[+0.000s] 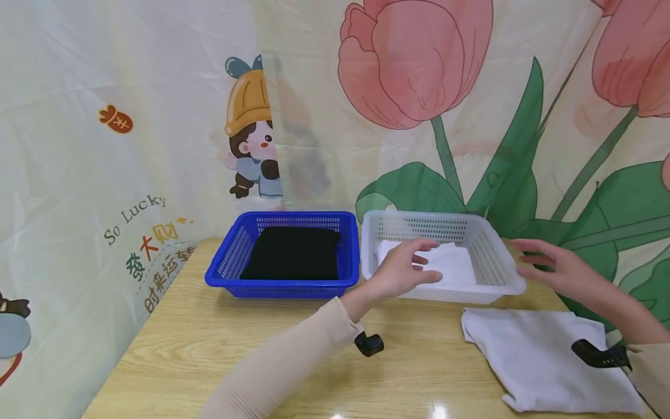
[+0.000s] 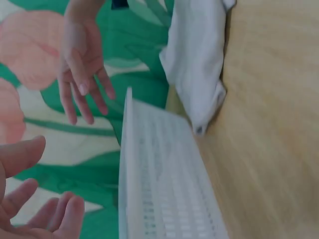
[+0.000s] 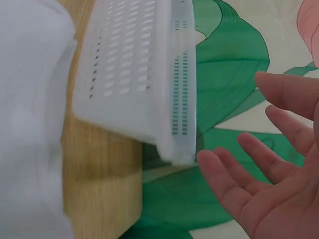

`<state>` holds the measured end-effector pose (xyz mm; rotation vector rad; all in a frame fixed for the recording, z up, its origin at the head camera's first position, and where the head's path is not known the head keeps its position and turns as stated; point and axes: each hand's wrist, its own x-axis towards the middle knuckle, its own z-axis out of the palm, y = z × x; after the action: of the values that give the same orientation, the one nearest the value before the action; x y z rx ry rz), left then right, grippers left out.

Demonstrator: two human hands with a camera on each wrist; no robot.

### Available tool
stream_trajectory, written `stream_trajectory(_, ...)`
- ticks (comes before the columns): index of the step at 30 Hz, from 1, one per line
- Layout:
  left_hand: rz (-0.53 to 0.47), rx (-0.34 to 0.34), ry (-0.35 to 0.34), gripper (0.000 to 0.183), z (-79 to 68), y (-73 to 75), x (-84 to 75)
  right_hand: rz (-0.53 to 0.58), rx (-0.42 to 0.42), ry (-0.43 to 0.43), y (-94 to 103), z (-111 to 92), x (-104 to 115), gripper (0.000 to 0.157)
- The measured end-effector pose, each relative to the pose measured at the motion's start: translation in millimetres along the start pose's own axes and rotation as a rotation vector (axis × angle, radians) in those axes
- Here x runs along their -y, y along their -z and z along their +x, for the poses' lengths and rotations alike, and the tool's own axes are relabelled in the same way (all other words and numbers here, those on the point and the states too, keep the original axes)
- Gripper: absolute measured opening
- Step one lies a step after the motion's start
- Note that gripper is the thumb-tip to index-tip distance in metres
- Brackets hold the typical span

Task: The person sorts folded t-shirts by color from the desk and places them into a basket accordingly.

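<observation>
My left hand (image 1: 402, 269), fingers spread and slightly bent, hovers over the white basket (image 1: 502, 256), holding nothing. Inside that basket lies a folded white cloth (image 1: 455, 265), partly hidden behind the hand. To the basket's right, my right hand (image 1: 555, 265) is raised with loose fingers and nothing in its grasp; its fingertips are close to the basket's right rim. A light grey-white garment (image 1: 544, 355) lies flat on the table below the right hand. In the right wrist view, the right hand's fingers (image 3: 264, 154) are spread beside the basket's corner.
Left of the white basket stands a blue basket (image 1: 298, 285) with a folded black cloth (image 1: 295, 253) inside. Both baskets sit toward the back of the wooden table (image 1: 199, 349). Behind them hangs a printed curtain (image 1: 324, 116) with tulips and a cartoon figure.
</observation>
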<state>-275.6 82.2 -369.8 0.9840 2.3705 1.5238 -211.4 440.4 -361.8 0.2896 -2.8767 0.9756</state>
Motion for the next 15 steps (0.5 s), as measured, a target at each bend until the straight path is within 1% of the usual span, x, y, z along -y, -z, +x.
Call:
stream_trajectory(4,-0.076,0.065,-0.01,0.058,-20.0,-15.2,-4.9,-0.001,-0.04,0.007,3.9,-27.5,-20.1,0.063)
stream_trajectory(6,-0.102,0.102,-0.002,0.058,-29.1,-24.6,-4.2,-0.025,-0.046,-0.016,4.5,-40.1,-30.4,0.066)
stream_trajectory(8,-0.121,0.136,0.011,0.06,-36.8,-35.2,-1.1,-0.056,-0.048,-0.059,5.6,-52.3,-41.8,0.069)
stream_trajectory(13,-0.144,0.188,0.078,0.064,-49.7,-63.6,10.6,-0.125,-0.04,-0.167,4.8,-78.8,-72.2,0.074)
stream_trajectory(15,-0.155,0.204,0.125,0.066,-53.0,-75.1,14.4,-0.138,-0.037,-0.207,1.3,-88.3,-85.3,0.074)
